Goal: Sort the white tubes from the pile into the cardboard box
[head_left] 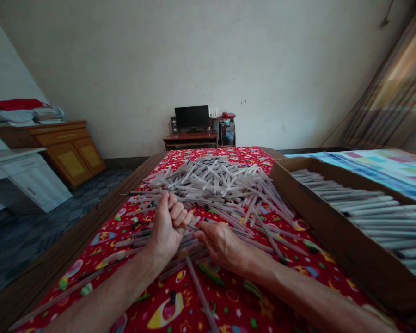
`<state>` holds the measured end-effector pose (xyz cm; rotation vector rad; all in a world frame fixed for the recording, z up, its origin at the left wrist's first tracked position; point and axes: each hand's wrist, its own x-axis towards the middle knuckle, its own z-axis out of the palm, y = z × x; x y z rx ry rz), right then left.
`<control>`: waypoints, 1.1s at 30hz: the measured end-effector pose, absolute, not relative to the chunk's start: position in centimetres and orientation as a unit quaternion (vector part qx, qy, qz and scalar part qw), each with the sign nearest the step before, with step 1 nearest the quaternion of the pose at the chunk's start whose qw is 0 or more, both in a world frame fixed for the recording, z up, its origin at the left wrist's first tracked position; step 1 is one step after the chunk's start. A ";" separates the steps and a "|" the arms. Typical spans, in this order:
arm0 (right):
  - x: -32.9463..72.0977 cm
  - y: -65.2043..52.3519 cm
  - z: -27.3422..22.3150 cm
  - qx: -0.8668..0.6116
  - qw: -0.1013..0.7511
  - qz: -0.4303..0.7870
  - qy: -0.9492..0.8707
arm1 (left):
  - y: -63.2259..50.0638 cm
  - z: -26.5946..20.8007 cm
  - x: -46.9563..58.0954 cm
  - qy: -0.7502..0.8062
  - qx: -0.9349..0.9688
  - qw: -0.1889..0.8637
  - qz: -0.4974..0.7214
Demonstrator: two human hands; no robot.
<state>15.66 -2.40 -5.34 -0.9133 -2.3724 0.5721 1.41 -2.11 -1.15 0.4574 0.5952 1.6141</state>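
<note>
My left hand (169, 223) is closed in a fist, thumb up, over the red patterned cloth. Close on its right, my right hand (222, 243) is closed too, fingertips pinched together. A short length of a slim greyish tube (193, 227) shows between the two hands, gripped at both sides; the rest of it is hidden in the fingers. Just beyond lies a heap of slim translucent plastic tubes (211, 178), some with dark ends. One loose tube (201, 293) lies below my hands, near a small black cap (173, 297).
At the right stands a long cardboard box (319, 231) holding rows of similar tubes (384, 215). Red cloth (100, 277) with printed figures covers the table. A monitor (192, 116) is by the far wall; a wooden cabinet (71, 152) and a white desk (34, 178) stand left.
</note>
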 end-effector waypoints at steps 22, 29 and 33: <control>15.3 -2.2 -4.2 -0.264 0.243 0.577 -0.734 | -2.5 0.7 0.9 0.251 0.235 0.641 0.686; 15.1 -2.0 -2.8 -0.349 0.243 0.192 -0.885 | -2.2 -0.1 1.0 0.237 0.298 0.606 0.698; 17.5 -1.3 -0.6 -0.412 0.105 -0.026 -0.905 | -1.7 -1.7 1.7 0.235 0.350 0.601 0.679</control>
